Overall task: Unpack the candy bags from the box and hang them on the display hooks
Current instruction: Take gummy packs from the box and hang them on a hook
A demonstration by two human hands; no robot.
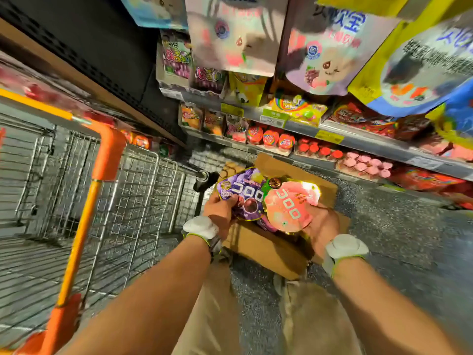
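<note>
Speckled grey floor point(399, 226), stocked shop shelves point(358, 139), orange-handled wire cart point(107, 155) alongside.

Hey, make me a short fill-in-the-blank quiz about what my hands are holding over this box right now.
1. The left hand holds a ____ candy bag.
2. The right hand holds a ____ candy bag.
3. Both bags are over an open cardboard ____.
4. The cart on the left has an ____ handle.

Missing words: purple; pink; box; orange

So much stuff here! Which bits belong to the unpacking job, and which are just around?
In the job:
purple candy bag, held by the left hand
pink candy bag, held by the right hand
cardboard box

Just around:
orange-handled trolley
shelves of sweets
</note>
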